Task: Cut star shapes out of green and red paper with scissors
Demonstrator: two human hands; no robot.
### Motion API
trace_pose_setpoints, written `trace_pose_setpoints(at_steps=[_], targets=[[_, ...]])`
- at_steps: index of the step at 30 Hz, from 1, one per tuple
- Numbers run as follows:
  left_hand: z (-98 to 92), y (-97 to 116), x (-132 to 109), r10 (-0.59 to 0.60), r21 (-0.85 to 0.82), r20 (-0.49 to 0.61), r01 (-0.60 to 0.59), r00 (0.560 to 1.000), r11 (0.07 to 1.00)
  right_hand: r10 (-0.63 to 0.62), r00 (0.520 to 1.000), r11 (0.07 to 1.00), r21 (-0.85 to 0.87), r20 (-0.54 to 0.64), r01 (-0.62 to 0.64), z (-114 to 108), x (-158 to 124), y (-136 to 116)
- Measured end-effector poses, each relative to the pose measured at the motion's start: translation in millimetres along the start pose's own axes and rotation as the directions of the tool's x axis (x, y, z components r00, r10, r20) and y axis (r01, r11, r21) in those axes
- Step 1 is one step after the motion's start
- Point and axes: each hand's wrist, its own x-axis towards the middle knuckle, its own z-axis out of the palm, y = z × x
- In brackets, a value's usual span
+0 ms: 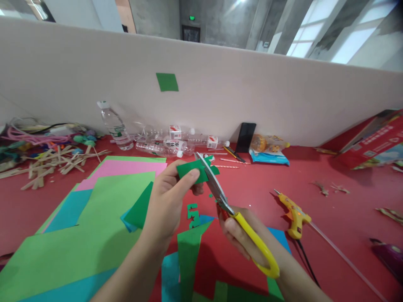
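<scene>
While gripping scissors [225, 203] w/ R hand [236, 237] at 5 o'clock, curled round prob. for leverage, pinching green paper [185, 167], ctr, w/ L hand [167, 189] thumb & fingers, likely to steady it against scissors. Off to 4 o'clock: glue gun [295, 214], maybe parked aside for safety; beyond, 12 o'clock: bottles [176, 145], by wall [220, 90].

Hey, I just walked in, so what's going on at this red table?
A person is working on a small piece of green paper, pinched in the left hand. The right hand grips yellow-handled scissors, their blades across the paper, so it looks like cutting. Small green scraps lie on the red table below, larger colored sheets spread to the left, and a yellow glue gun lies at the right.
</scene>
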Motion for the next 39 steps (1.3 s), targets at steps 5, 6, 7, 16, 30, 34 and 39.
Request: trace_pose_setpoints(at_steps=[5,6,7,16,30,34,39], targets=[[-1.9,2.0,3.0,-0.027,0.012,-0.011,0.027,1.0,1.0,0.02,1.0,1.0,0.017,-0.018,-0.02,-2.6,-0.4,-0.1],[-2.4,2.3,3.8,-0.044,0.001,-0.019,0.044,0.999,0.999,0.024,1.0,1.0,0.018,-0.017,-0.024,-2.9,-0.4,-0.3],[-2.7,2.5,4.7,-0.065,-0.013,-0.026,0.065,0.998,0.998,0.025,1.0,1.0,0.015,-0.015,-0.025,-3.0,-0.2,-0.4],[-5.9,5.0,13.2,-0.282,-0.242,0.033,0.281,0.959,0.929,0.055,0.998,0.998,-0.004,0.012,-0.055,-1.0,2.7,4.0],[-0.5,-2.3,9.3,-0.238,-0.238,-0.024,0.226,0.971,0.945,0.023,0.999,0.999,-0.028,-0.031,-0.024,4.0,3.6,11.6],[-3.4,-1.4,10.4,-0.188,-0.18,-0.029,0.18,0.982,0.967,0.05,0.999,0.998,-0.033,-0.02,-0.051,2.1,3.3,6.5],[-6.1,-1.2,10.9,-0.129,-0.135,-0.035,0.123,0.991,0.983,0.064,0.998,0.997,-0.054,0.019,-0.062,0.0,4.4,0.7]])
